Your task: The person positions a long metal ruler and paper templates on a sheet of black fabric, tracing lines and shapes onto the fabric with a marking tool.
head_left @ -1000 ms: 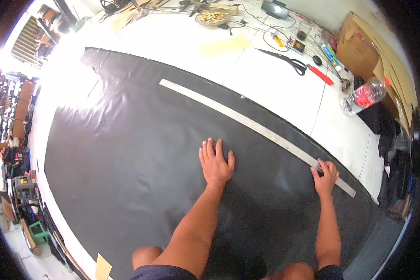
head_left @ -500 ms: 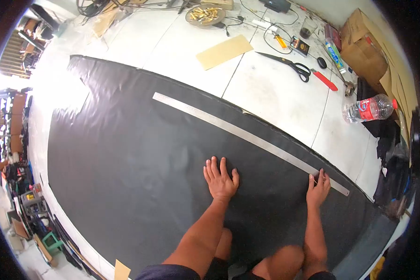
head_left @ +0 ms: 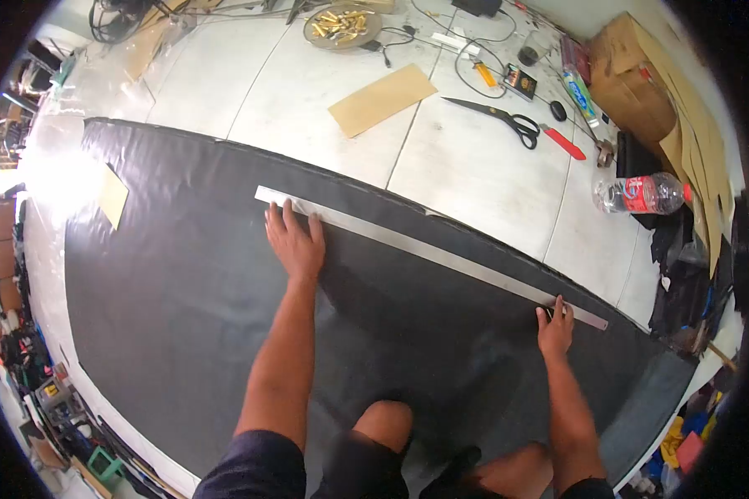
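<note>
A long metal ruler (head_left: 433,253) lies slantwise on a large black sheet (head_left: 183,308), close to the sheet's far edge. Near the ruler's left end, my left hand (head_left: 295,244) rests with fingers spread, its fingertips on the metal. My right hand (head_left: 556,330) is at the ruler near its right end, fingertips on it and thumb by the near edge. A small dark thing shows beside that thumb, too small to make out.
Beyond the sheet, on white tiles (head_left: 466,191), lie black scissors (head_left: 503,119), a red cutter (head_left: 564,142), a tan card (head_left: 383,100) and a plastic bottle (head_left: 643,194). A cardboard box (head_left: 632,79) stands at the back right. My knees are at the near side.
My left hand has moved from the bare sheet up and left onto the ruler's left part. My right hand stays near the ruler's right end. The view has shifted.
</note>
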A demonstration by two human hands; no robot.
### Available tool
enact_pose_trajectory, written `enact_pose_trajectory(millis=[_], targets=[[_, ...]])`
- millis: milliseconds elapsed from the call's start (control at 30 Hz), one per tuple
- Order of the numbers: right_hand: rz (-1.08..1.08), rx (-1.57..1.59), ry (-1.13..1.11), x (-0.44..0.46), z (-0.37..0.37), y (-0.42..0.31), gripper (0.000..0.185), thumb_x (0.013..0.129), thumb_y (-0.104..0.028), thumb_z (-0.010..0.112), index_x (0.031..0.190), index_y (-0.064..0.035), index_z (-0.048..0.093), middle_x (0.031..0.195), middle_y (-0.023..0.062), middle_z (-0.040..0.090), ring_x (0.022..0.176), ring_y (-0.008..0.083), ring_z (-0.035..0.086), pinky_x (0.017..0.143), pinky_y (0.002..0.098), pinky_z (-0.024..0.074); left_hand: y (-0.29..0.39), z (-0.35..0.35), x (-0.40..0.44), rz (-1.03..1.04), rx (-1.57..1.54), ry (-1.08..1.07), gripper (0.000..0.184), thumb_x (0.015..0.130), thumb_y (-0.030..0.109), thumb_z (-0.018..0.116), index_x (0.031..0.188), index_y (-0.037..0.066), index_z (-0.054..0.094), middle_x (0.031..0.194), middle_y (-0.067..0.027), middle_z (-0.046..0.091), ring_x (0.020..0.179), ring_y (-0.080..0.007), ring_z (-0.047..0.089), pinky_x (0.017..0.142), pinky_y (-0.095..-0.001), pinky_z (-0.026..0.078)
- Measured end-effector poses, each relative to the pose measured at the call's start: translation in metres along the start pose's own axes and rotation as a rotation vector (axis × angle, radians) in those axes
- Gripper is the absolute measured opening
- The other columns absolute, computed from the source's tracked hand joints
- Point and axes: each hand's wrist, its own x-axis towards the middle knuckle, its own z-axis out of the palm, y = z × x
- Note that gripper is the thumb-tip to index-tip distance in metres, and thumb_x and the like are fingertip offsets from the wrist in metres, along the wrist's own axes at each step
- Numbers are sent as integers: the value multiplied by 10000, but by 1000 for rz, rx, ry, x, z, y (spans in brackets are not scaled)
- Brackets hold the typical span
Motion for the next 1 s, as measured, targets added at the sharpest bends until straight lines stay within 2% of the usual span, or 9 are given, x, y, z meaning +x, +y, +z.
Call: enact_pose_trajectory(millis=[67,167,267,400,633,700,833,933,1000], targets=[[31,45,-31,4,8,4,725,978,-501,563,1524,-78,343,1525,236,364,1404,415,373,1089,508,416,-16,9,18,31,124,-214,633,935,361,603,1435,12,431,1518,-259,363,1438,-442,293,1195,-515,211],[13,142,51,7,47,34,772,973,-509,573,1523,-28,324,1548,247,326,1424,412,345,1130,495,366,-14,7,18,-1,111,-240,663,946,418,572,1451,16,422,1529,-248,361,1456,-426,272,1211,-510,180],[122,353,90,8,60,38,813,975,-494,582,1517,39,293,1602,248,225,1483,394,241,1210,466,214,-16,5,19,22,89,-250,676,935,426,593,1450,19,429,1537,-240,355,1462,-410,274,1214,-509,176],[158,356,80,15,68,45,812,977,-489,581,1521,37,287,1604,255,215,1504,392,174,1227,462,143,-18,7,22,31,38,-270,693,917,427,633,1439,15,437,1540,-237,356,1463,-404,282,1216,-509,181],[212,299,-30,31,65,58,854,970,-510,578,1541,31,243,1623,254,164,1514,397,131,1234,467,109,-15,1,25,20,26,-301,706,907,478,637,1412,11,478,1521,-209,404,1448,-379,328,1204,-510,220],[297,278,-157,30,48,44,906,958,-551,570,1555,24,202,1635,253,110,1523,393,86,1234,469,106,-17,1,27,10,35,-306,707,901,486,645,1408,19,488,1519,-201,411,1444,-374,337,1202,-510,223],[243,155,-224,45,57,71,957,950,-615,536,1582,-27,122,1652,191,90,1527,372,83,1227,466,177,-18,2,25,-6,11,-308,722,874,504,675,1410,55,494,1526,-173,413,1447,-357,336,1206,-510,215],[260,192,-285,42,35,52,923,960,-548,571,1557,27,166,1616,226,201,1493,371,218,1213,444,210,-20,3,26,-24,-10,-321,746,857,513,692,1421,74,480,1537,-164,401,1457,-344,325,1214,-507,197],[261,239,-314,37,23,39,933,961,-559,559,1559,33,157,1631,230,133,1510,369,156,1224,443,169,-20,4,24,-41,-20,-330,754,852,509,700,1427,78,473,1538,-163,399,1456,-340,326,1215,-505,196]])
